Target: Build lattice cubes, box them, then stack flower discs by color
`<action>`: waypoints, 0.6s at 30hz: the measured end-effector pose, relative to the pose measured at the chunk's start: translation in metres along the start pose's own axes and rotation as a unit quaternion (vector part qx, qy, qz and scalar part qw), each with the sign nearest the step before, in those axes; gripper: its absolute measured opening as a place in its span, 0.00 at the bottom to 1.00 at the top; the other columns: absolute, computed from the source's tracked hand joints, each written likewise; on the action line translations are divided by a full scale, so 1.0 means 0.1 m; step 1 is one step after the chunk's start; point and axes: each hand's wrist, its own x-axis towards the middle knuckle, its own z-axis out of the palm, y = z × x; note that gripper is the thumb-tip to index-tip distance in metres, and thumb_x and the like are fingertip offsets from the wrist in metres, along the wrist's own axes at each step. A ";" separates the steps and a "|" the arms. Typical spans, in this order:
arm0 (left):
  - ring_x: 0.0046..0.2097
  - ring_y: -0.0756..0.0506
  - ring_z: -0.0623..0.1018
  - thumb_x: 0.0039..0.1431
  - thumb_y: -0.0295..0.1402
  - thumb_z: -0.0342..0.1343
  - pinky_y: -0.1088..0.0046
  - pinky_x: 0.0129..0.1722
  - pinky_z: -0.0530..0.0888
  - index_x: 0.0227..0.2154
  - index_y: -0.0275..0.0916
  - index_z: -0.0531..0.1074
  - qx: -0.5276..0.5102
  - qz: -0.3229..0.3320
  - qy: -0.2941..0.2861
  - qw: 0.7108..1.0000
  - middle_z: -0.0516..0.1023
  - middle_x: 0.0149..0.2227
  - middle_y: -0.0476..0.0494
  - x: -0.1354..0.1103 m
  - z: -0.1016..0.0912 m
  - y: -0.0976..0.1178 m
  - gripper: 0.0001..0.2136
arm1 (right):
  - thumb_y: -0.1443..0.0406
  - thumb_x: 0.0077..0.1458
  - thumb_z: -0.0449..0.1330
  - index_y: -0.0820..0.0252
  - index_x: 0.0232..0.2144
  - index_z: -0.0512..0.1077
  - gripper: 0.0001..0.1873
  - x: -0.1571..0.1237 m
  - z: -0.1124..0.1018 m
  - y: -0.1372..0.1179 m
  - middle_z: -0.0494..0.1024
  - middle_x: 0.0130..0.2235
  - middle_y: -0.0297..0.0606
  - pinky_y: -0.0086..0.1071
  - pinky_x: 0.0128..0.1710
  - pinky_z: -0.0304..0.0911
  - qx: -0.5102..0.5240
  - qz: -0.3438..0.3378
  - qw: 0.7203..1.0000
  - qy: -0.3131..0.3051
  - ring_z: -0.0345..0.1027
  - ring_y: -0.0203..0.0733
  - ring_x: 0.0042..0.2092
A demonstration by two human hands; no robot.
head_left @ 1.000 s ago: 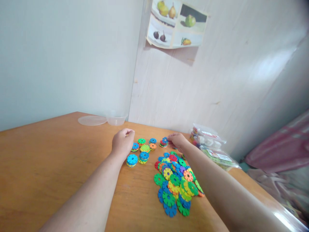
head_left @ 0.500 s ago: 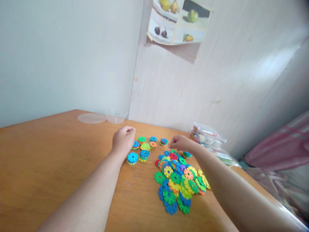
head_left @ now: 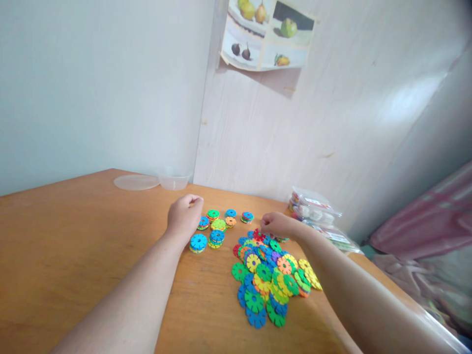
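My left hand (head_left: 185, 214) is closed, its fingertips pinched together, on the left of several small stacks of notched plastic discs. What it may hold is hidden. Closest to it are a stack with a blue top (head_left: 203, 222) and another blue-topped stack (head_left: 198, 242). My right hand (head_left: 277, 225) reaches the far edge of a loose heap of coloured discs (head_left: 263, 272). Its bent fingers pinch a red notched disc (head_left: 258, 235) there. Part of a stack (head_left: 282, 239) shows below that hand; the rest is covered.
Across the wooden table (head_left: 92, 246), a clear plastic bowl (head_left: 174, 179) and a round lid (head_left: 136, 182) lie near the wall. Clear packages (head_left: 316, 205) are piled at the back right. Pink cloth (head_left: 420, 216) hangs beyond the right edge.
My right hand has come down to the heap, and the red disc there is now at its fingertips. My left hand stays closed in about the same place. The view has shifted slightly.
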 end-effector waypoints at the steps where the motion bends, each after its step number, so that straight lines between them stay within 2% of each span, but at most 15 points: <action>1: 0.40 0.41 0.80 0.54 0.44 0.53 0.68 0.39 0.71 0.34 0.40 0.79 0.000 0.000 0.000 1.000 0.83 0.37 0.43 0.00 0.00 0.00 0.15 | 0.63 0.49 0.65 0.60 0.24 0.70 0.09 0.04 -0.01 0.00 0.71 0.21 0.32 0.25 0.20 0.52 0.054 0.010 0.998 0.004 0.63 0.33 0.22; 3: 0.41 0.41 0.80 0.54 0.44 0.52 0.68 0.39 0.71 0.33 0.40 0.79 0.003 0.002 -0.002 1.000 0.83 0.37 0.43 0.00 0.00 0.00 0.15 | 0.62 0.51 0.65 0.61 0.23 0.69 0.11 0.14 -0.02 -0.02 0.71 0.20 0.32 0.24 0.18 0.51 0.154 0.034 0.987 0.024 0.61 0.32 0.21; 5: 0.41 0.41 0.80 0.54 0.44 0.52 0.68 0.40 0.71 0.33 0.40 0.79 0.008 0.004 -0.002 1.000 0.83 0.37 0.43 0.00 0.00 -0.01 0.15 | 0.61 0.54 0.63 0.61 0.22 0.68 0.13 0.26 -0.01 -0.04 0.70 0.19 0.32 0.24 0.17 0.50 0.194 0.053 0.978 0.050 0.60 0.31 0.20; 8: 0.41 0.41 0.80 0.55 0.44 0.52 0.68 0.40 0.71 0.33 0.40 0.79 0.012 0.006 0.001 1.000 0.83 0.38 0.43 0.01 0.00 -0.01 0.15 | 0.61 0.57 0.60 0.61 0.22 0.67 0.15 0.44 0.05 -0.09 0.68 0.17 0.32 0.25 0.16 0.49 0.202 0.078 0.973 0.081 0.57 0.31 0.18; 12: 0.41 0.41 0.80 0.55 0.44 0.52 0.68 0.40 0.71 0.34 0.41 0.79 0.017 0.010 -0.004 1.000 0.83 0.38 0.43 0.01 0.00 -0.02 0.15 | 0.65 0.57 0.59 0.61 0.19 0.66 0.15 0.57 0.11 -0.16 0.65 0.15 0.32 0.26 0.16 0.49 0.186 0.101 0.971 0.107 0.55 0.31 0.17; 16: 0.41 0.41 0.80 0.55 0.44 0.52 0.69 0.40 0.71 0.34 0.41 0.79 0.018 0.013 -0.006 1.000 0.83 0.38 0.43 0.02 0.00 -0.04 0.15 | 0.68 0.55 0.60 0.60 0.19 0.65 0.14 0.55 0.05 -0.14 0.66 0.17 0.31 0.25 0.19 0.51 0.148 0.090 0.977 0.127 0.58 0.31 0.19; 18: 0.41 0.42 0.80 0.56 0.44 0.52 0.69 0.40 0.71 0.34 0.41 0.79 0.018 0.014 -0.005 1.000 0.83 0.38 0.43 0.02 0.00 -0.04 0.15 | 0.69 0.53 0.62 0.61 0.19 0.66 0.12 0.48 -0.01 -0.11 0.66 0.18 0.30 0.25 0.20 0.52 0.124 0.070 0.983 0.115 0.59 0.31 0.20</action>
